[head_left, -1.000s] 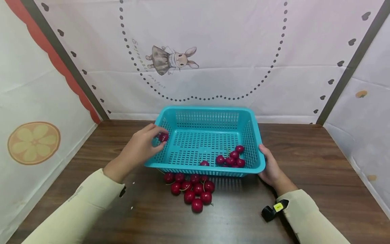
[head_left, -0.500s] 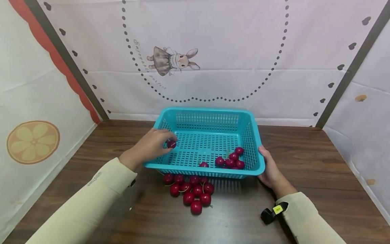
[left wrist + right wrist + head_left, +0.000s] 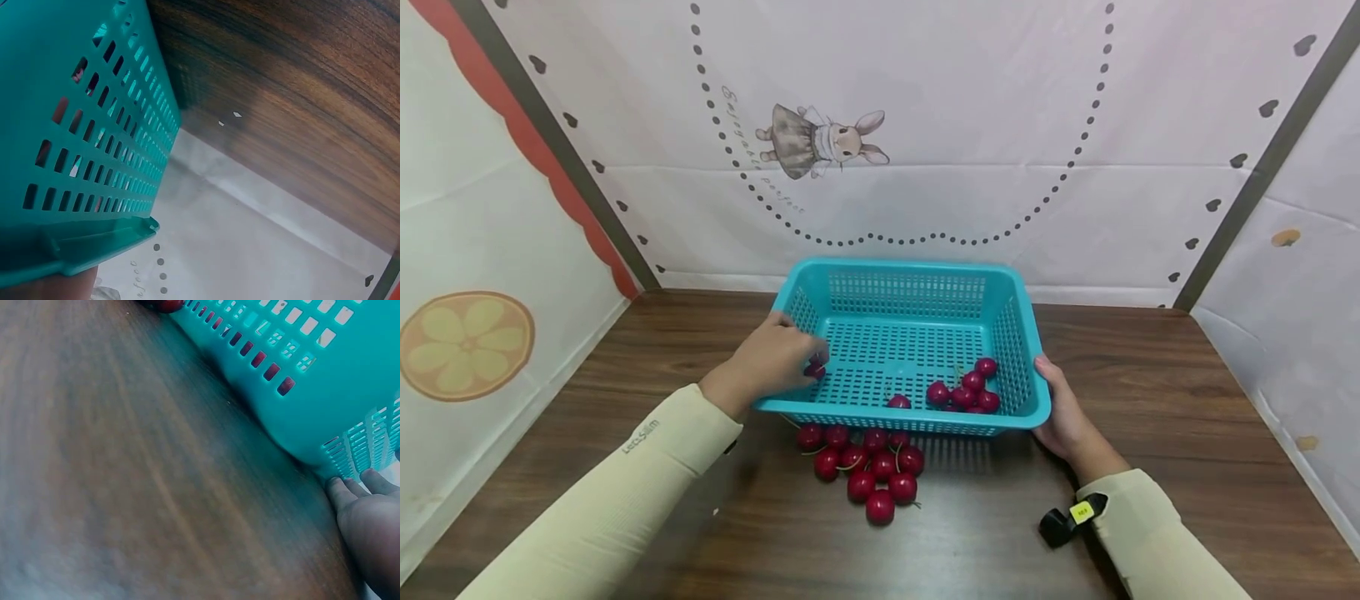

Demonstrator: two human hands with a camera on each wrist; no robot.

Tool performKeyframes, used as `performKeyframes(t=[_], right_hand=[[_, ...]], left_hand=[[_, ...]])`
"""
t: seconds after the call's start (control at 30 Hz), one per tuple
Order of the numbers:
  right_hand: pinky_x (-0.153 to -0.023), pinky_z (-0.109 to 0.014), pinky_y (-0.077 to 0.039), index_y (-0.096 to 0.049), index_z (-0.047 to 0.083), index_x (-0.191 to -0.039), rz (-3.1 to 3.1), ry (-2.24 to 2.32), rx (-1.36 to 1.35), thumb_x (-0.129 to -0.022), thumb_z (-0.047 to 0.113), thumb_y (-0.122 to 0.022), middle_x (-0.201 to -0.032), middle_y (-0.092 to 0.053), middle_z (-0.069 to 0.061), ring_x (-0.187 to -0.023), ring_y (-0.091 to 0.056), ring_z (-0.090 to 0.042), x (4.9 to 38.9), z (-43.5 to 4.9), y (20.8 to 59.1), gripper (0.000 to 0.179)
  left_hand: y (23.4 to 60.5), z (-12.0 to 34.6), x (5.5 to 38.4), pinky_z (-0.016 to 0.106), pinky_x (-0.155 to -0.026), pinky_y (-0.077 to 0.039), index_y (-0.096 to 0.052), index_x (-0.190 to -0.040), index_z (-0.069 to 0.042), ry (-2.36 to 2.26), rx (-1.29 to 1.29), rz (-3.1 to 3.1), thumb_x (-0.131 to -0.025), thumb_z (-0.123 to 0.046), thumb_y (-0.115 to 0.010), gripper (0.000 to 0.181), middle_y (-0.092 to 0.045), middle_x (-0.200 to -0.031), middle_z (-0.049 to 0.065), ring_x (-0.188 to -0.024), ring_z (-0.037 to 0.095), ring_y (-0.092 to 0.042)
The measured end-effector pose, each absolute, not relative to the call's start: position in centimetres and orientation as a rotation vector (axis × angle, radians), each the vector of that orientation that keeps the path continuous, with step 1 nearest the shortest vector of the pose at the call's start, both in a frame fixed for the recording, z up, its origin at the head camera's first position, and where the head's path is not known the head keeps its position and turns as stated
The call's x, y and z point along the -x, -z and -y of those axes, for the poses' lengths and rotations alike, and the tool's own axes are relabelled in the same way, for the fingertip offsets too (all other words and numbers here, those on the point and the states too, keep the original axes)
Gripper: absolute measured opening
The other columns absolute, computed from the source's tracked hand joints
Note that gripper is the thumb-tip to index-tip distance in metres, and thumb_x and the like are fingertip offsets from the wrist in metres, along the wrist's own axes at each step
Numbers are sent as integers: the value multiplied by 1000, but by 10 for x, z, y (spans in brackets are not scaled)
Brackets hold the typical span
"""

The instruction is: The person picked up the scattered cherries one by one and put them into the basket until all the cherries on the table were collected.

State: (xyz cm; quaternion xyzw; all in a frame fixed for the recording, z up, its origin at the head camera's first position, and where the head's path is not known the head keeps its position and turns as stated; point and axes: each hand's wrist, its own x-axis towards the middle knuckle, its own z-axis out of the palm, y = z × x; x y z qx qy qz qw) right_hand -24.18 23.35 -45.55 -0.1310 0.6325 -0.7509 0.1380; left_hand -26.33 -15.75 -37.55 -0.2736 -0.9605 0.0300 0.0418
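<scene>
In the head view, my left hand (image 3: 778, 358) reaches over the left rim of a turquoise plastic basket (image 3: 910, 268), pinching a dark red cherry (image 3: 815, 370) low inside it. Its fingers partly cover the cherry. My right hand (image 3: 1066, 414) holds the basket's right side, thumb up by the rim. The right wrist view shows its fingertips (image 3: 337, 487) against the slotted outer wall. Several cherries (image 3: 962, 397) lie in the basket's front right part, and one cherry (image 3: 898, 402) sits apart near the front wall. The left wrist view shows mostly the basket's outside (image 3: 119, 144).
Several cherries with stems (image 3: 861, 486) are clustered on the brown wooden table (image 3: 970, 533) just before the basket. A cloth wall (image 3: 970, 125) with a printed rabbit stands behind. A black strap device (image 3: 1057, 528) is worn on the right wrist.
With the cherry, my left hand has moved right over the basket's left rim, then lowered inside. The right hand stays at the basket's right side.
</scene>
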Motion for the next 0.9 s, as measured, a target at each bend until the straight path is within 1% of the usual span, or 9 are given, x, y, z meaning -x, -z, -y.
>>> performKeyframes(t=[0.17,0.33,0.47,0.67,0.77,0.9], right_hand=[[-96,-23,-50,3,20,-160,-1823,2163,368,-103,57,-17,-162,-12,-18,-141,-28,-37,242,-233,454,70],[-96,-23,-50,3,19,-160,-1825,2151,366,-103,59,-18,-163,-11,-19,-143,-24,-41,241,-234,453,72],[-96,-22,-50,3,19,-160,-1833,2153,387,-103,59,-18,-163,-10,-19,-143,-23,-42,242,-234,452,73],[-98,-21,-47,3,19,-160,-1821,2154,392,-103,58,-17,-164,-9,-18,-147,-20,-41,242,-234,452,72],[-99,-23,-47,3,19,-160,-1832,2137,385,-103,59,-17,-165,-9,-17,-147,-21,-41,243,-234,452,72],[-100,-25,-47,2,19,-160,-1838,2133,385,-103,59,-17,-164,-11,-17,-145,-23,-41,243,-234,452,72]], left_hand=[[377,158,263,52,-104,-36,-78,-96,-19,-137,853,2941,-73,-33,-89,29,-77,-82,-1,-81,18,-69],[378,157,263,51,-104,-36,-79,-99,-18,-155,865,2925,-74,-31,-89,30,-77,-83,-1,-81,17,-69],[377,155,262,52,-103,-37,-79,-100,-16,-168,879,2909,-74,-29,-89,30,-78,-84,1,-80,17,-69],[376,154,259,51,-101,-37,-80,-92,-17,-206,879,2927,-75,-29,-88,23,-77,-80,-1,-79,16,-69],[376,154,260,52,-102,-38,-80,-97,-17,-217,868,2939,-75,-30,-88,27,-78,-85,1,-83,17,-70],[375,153,261,52,-102,-38,-79,-107,-18,-223,862,2942,-74,-32,-89,38,-79,-94,3,-89,19,-73]])
